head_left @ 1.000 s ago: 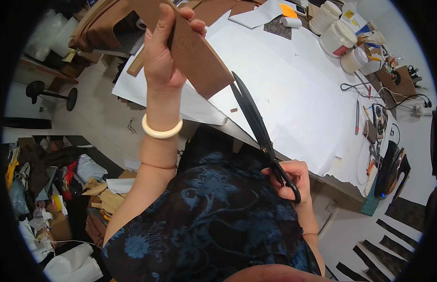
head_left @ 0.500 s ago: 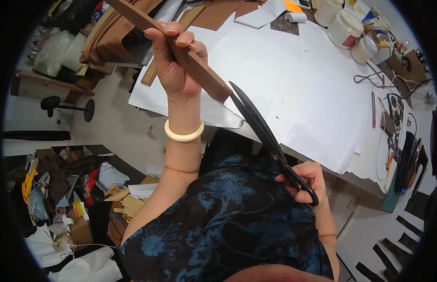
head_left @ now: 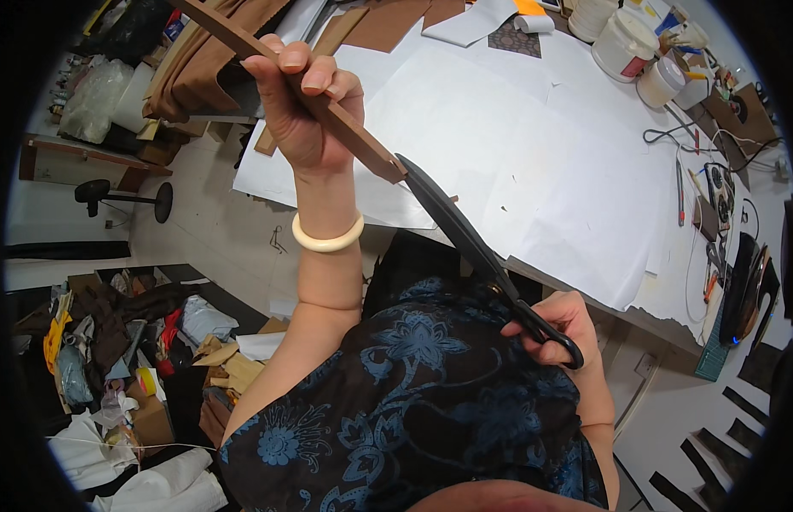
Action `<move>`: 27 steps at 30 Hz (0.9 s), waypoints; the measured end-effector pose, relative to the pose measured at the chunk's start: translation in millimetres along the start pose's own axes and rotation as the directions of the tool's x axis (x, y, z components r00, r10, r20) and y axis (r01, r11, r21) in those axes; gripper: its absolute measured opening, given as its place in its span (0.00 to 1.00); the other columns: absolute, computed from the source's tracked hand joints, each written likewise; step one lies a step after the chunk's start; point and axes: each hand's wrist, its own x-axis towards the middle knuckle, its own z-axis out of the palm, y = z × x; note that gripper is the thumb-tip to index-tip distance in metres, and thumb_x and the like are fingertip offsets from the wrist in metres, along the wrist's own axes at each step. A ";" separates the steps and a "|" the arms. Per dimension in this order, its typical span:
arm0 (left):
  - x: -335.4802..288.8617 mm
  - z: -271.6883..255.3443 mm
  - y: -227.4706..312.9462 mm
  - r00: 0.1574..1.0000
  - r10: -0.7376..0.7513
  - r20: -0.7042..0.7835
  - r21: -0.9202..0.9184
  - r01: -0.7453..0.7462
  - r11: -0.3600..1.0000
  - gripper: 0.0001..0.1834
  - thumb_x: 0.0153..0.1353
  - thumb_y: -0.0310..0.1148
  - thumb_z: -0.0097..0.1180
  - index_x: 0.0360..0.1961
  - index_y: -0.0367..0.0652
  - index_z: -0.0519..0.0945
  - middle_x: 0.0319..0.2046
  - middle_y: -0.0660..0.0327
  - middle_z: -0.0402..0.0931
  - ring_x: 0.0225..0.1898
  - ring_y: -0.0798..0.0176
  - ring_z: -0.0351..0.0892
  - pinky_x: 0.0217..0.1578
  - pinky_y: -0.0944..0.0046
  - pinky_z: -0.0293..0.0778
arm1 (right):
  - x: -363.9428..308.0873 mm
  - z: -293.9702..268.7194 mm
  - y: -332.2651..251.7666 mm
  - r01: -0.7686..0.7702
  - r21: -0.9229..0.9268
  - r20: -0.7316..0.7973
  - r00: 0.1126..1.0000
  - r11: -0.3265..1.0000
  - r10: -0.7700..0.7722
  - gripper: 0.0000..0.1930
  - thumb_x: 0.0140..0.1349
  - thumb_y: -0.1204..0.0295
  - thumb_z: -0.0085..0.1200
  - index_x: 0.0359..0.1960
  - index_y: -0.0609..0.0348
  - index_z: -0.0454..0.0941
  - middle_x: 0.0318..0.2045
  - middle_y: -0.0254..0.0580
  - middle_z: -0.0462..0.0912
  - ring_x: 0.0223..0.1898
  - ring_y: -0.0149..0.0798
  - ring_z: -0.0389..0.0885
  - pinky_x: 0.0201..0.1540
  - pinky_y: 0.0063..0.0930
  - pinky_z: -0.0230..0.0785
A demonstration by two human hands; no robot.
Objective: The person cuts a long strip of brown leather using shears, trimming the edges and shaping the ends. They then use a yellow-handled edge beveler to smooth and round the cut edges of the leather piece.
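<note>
My left hand [head_left: 304,128], with a cream bangle at the wrist, is raised over the table's near left part. It pinches a long, narrow brown strip [head_left: 362,143], which looks like leather, between thumb and fingers. The strip slants from the upper left down toward the middle. In my right hand [head_left: 560,328], low and to the right, are black-handled scissors [head_left: 454,226], their long dark blades pressed together. Their tips meet the strip's lower end. Just beside the blades shows a small brown scrap [head_left: 453,199].
White paper [head_left: 533,171] covers the table. Brown pieces [head_left: 383,26] and folded brown material [head_left: 187,81] lie at the far left. White tubs [head_left: 625,44] stand far right; cables, pens and tools line the right edge. A fan [head_left: 127,198] and heaped scraps [head_left: 115,333] are at left.
The scissor blades have closed at the strip's end, and a small brown scrap now shows beside them. My left hand and the strip have shifted slightly left.
</note>
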 end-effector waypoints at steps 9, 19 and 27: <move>1.5 -0.9 2.4 1.000 0.013 0.028 0.001 -0.013 1.000 0.13 0.71 0.42 0.60 0.40 0.44 0.76 0.38 0.62 0.87 0.36 0.69 0.88 0.38 0.70 0.83 | 3.0 3.0 -0.9 0.037 -0.003 0.024 0.999 0.999 -0.036 0.27 0.54 0.65 0.78 0.48 0.76 0.85 0.22 0.34 0.82 0.22 0.20 0.74 0.23 0.13 0.60; 3.9 -3.6 -3.5 1.000 0.020 0.015 -0.102 -0.018 0.995 0.14 0.68 0.40 0.64 0.36 0.43 0.76 0.33 0.63 0.87 0.33 0.70 0.88 0.36 0.71 0.84 | 2.9 -0.1 6.1 0.162 -0.084 -0.056 0.984 0.983 -0.167 0.28 0.48 0.73 0.78 0.50 0.75 0.82 0.23 0.28 0.78 0.22 0.18 0.70 0.25 0.12 0.56; 2.5 23.7 -29.1 0.965 -0.224 -0.137 -0.528 0.120 0.841 0.18 0.58 0.40 0.63 0.38 0.39 0.70 0.20 0.68 0.67 0.24 0.70 0.76 0.33 0.70 0.76 | 56.4 -8.1 -15.2 0.357 -0.905 -0.008 0.534 0.233 -0.846 0.25 0.46 0.73 0.78 0.46 0.68 0.80 0.24 0.34 0.78 0.21 0.23 0.70 0.23 0.17 0.61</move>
